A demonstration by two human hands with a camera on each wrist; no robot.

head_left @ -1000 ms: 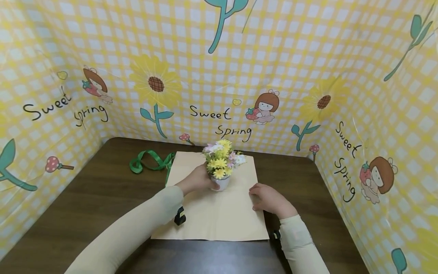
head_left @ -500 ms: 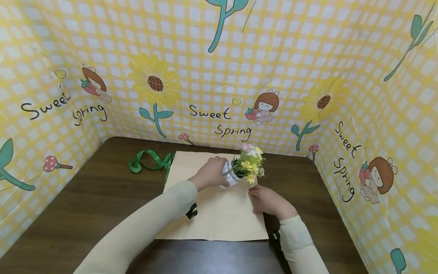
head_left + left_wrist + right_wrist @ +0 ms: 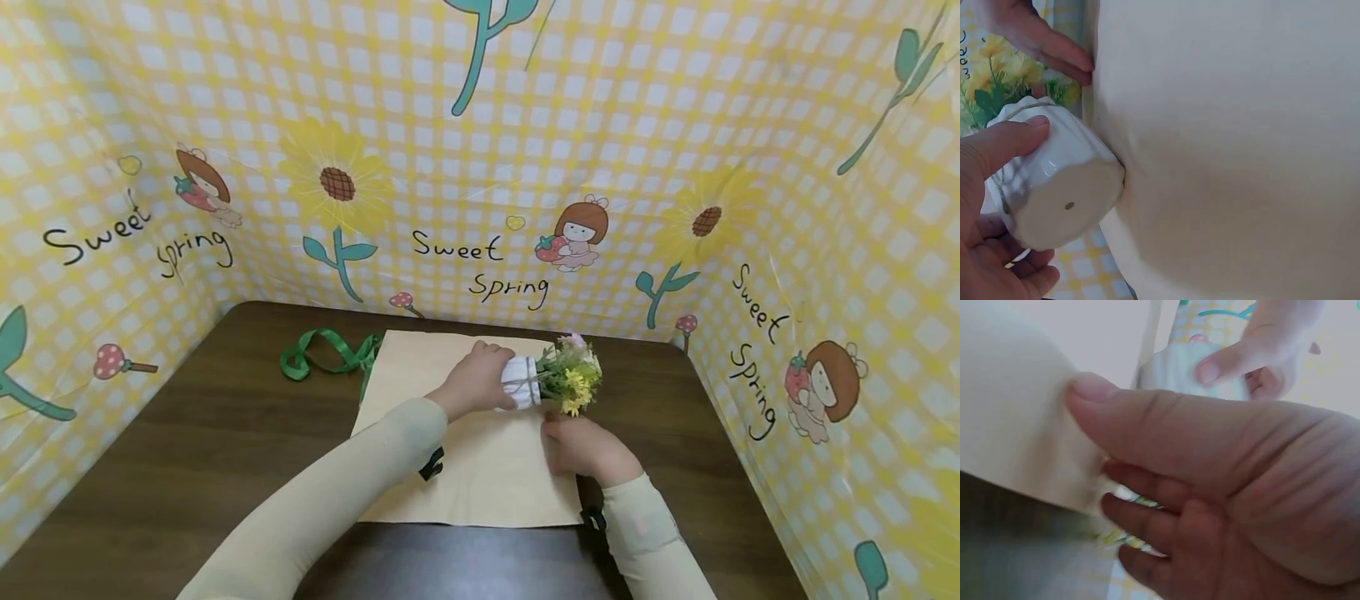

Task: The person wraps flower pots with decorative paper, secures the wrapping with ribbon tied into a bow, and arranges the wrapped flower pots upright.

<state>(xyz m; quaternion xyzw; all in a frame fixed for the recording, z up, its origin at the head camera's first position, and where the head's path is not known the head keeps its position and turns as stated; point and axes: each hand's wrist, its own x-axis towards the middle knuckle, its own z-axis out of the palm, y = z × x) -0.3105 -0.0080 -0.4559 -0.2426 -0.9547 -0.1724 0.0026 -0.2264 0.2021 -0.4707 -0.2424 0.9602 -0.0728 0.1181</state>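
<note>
In the head view my left hand [image 3: 476, 379] grips a white ribbed flowerpot [image 3: 520, 383] with thin cord round its rim. The pot is tilted on its side, its yellow and pink flowers [image 3: 576, 379] pointing right. Its pale base shows a small hole in the left wrist view, where the thumb [image 3: 1019, 140] lies along the pot's side. Beneath lies what looks like a flat beige paper bag [image 3: 465, 483]. My right hand [image 3: 592, 446] pinches the bag's right edge, thumb on its face in the right wrist view; the fingertips behind are partly hidden.
A loose green ribbon [image 3: 324, 354] lies on the dark wooden table [image 3: 210, 433], left of the bag. Yellow checked cloth walls [image 3: 450, 167] with printed flowers and lettering stand close round the back and both sides.
My left hand has moved right with the flowerpot and tipped it from upright onto its side, flowers now over the bag's right edge. My right hand has stayed at that edge, shifting only slightly.
</note>
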